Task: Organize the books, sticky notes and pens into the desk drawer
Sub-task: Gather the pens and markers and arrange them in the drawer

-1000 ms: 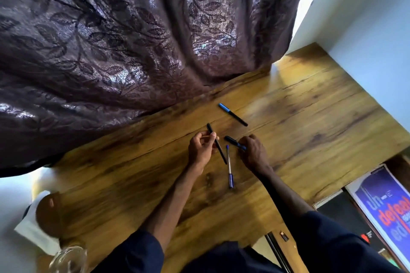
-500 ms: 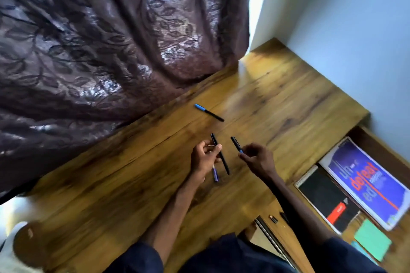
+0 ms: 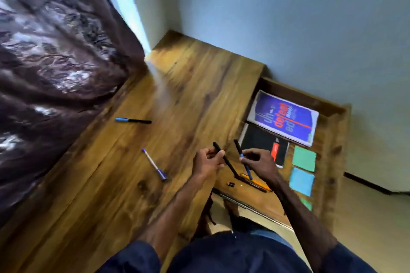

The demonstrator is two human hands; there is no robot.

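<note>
My left hand (image 3: 207, 162) grips a black pen (image 3: 230, 165) at the desk's right edge. My right hand (image 3: 258, 163) pinches a black pen with a blue end (image 3: 238, 147) over the open drawer (image 3: 332, 139). Two more pens lie on the wooden desk (image 3: 188, 86): a blue-capped one (image 3: 133, 120) near the curtain and a white and blue one (image 3: 154, 164) left of my left hand. Inside the drawer lie a purple book (image 3: 282, 117), a black notebook (image 3: 257, 139), green sticky notes (image 3: 304, 158), blue sticky notes (image 3: 301, 181), and pencils (image 3: 258, 183) at its near end.
A dark patterned curtain (image 3: 55, 62) hangs along the desk's left side. A pale wall (image 3: 288, 17) stands behind the desk and drawer. A small dark object (image 3: 230, 184) lies on the drawer floor near the pencils. Another green note (image 3: 307, 204) shows by my right forearm.
Both hands moved right with their pens, toward and over the open drawer. The white and blue pen is left behind on the desk. The view swung right, showing the whole drawer.
</note>
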